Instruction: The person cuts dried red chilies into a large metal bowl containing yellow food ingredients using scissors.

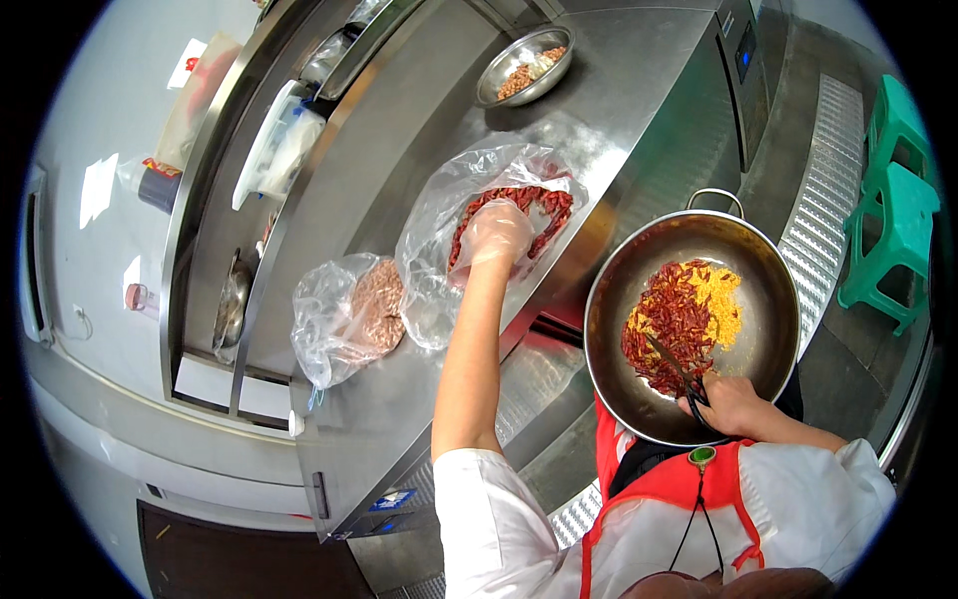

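Note:
My left hand [496,236], in a clear plastic glove, reaches into an open clear plastic bag [429,230] on the steel counter. Its fingers curl down among dried red chilies [552,207], their tips hidden beneath the hand. Black-handled scissors [684,369] are in my right hand [730,404], which is closed around the handles. The blades point into a wide metal pan [768,359] at my lap. Inside the pan lie cut red chili pieces [671,319] beside yellow crumbly bits [720,304].
On the counter [639,60] stand a metal bowl [524,65] of nuts and pale pieces, and a clear bag of peanuts [377,304]. A steel shelf [225,150] with containers runs along the left. Green stools [893,230] stand on the floor at right.

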The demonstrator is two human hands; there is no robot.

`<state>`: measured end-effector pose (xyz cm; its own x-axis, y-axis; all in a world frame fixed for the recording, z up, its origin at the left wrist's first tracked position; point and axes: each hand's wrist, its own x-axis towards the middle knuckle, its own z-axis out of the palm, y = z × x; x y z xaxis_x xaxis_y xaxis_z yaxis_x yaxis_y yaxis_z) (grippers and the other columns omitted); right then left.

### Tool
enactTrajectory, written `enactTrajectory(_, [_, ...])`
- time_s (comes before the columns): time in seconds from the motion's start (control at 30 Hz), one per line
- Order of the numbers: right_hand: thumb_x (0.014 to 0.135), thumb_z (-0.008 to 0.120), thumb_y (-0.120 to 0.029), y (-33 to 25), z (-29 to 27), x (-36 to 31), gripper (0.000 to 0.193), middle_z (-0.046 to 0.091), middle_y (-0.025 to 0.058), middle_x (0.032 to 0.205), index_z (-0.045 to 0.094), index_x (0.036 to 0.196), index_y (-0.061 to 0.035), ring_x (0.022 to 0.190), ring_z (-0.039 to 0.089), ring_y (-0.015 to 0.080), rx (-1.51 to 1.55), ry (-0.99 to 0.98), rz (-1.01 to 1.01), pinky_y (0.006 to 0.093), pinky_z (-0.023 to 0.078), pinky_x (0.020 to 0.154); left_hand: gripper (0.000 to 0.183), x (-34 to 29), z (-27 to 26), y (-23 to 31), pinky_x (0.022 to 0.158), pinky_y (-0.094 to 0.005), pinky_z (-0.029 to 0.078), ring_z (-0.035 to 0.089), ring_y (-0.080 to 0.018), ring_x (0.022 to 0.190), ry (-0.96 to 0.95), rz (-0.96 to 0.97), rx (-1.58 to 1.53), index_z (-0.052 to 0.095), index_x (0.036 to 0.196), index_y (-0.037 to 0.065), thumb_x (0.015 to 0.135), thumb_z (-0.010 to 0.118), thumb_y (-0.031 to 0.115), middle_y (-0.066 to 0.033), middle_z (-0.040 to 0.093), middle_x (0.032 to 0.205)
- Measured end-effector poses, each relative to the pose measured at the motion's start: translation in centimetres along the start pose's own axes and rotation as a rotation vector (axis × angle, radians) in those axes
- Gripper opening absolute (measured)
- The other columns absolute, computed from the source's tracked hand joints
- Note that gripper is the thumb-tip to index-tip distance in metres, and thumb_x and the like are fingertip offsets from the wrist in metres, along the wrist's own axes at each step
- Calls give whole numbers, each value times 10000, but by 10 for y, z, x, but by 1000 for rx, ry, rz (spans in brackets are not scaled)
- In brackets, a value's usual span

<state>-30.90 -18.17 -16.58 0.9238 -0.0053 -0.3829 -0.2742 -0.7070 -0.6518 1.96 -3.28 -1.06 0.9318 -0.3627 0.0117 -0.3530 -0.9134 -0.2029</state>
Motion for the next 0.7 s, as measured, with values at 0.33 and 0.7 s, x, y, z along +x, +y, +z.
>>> enactTrajectory(0.33, [835, 467, -572, -4, 0, -1, 654, 615, 269, 859, 561, 889, 72, 841, 603, 418, 12, 22, -8, 470, 467, 773, 254, -7, -25, -56, 746, -417, 501, 640, -335, 849, 53, 218, 335, 660, 858, -28, 790, 486, 143, -236, 636, 912])
enactTrajectory(0.7, [844, 495, -514, -3, -7, -6, 581, 614, 263, 821, 491, 906, 64, 809, 607, 415, 79, 68, -50, 470, 460, 749, 250, -178, -6, 26, 488, -232, 319, 437, -77, 511, -131, -111, -1529, 588, 846, 70, 921, 521, 298, 14, 529, 586])
